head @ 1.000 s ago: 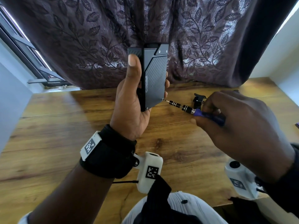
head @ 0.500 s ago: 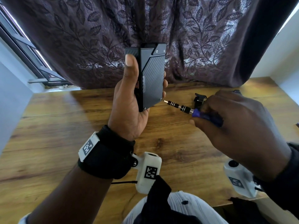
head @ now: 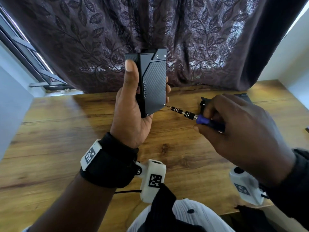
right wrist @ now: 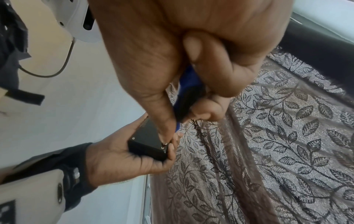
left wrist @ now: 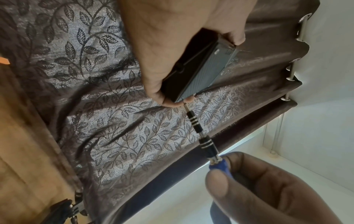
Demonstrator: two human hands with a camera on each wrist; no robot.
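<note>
Case point(head: 153, 84): black, flat, box-shaped housing held upright above the surface point(head: 50, 131) and well clear of it, one narrow end up. The broad face turned to the right carries a ribbed panel with a carbon-weave look and small bright screws at its corners.
Left grip point(head: 132, 114): wrapped round the case from behind, with the thumb laid straight up the left face and the fingertips curling over the far edge. The lower end sits in the palm.
Screwdriver point(head: 189, 113): slim precision type with a steel tip, a black knurled shaft with bright rings, a blue collar and a dark handle. The tip is set on the screw point(head: 164, 105) at the panel's lower right corner.
Right grip point(head: 242, 131): closed round the handle, thumb and forefinger pinching near the blue collar.
Handling: the case looks rigid and light. Its plain sides look smooth, so it could probably twist in the palm under tip pressure. The long edges near the worked corner seem the best hold. The screw is tiny and likely easy to drop or strip, so the driver wants to sit square to it.
Surface: warm brown wood-grain board with a matte finish. A small black part point(head: 203, 102) lies on it behind the right grip; I cannot tell what it is.
Curtain point(head: 200, 39): dark purple cloth with a woven leaf pattern, hanging behind.
</note>
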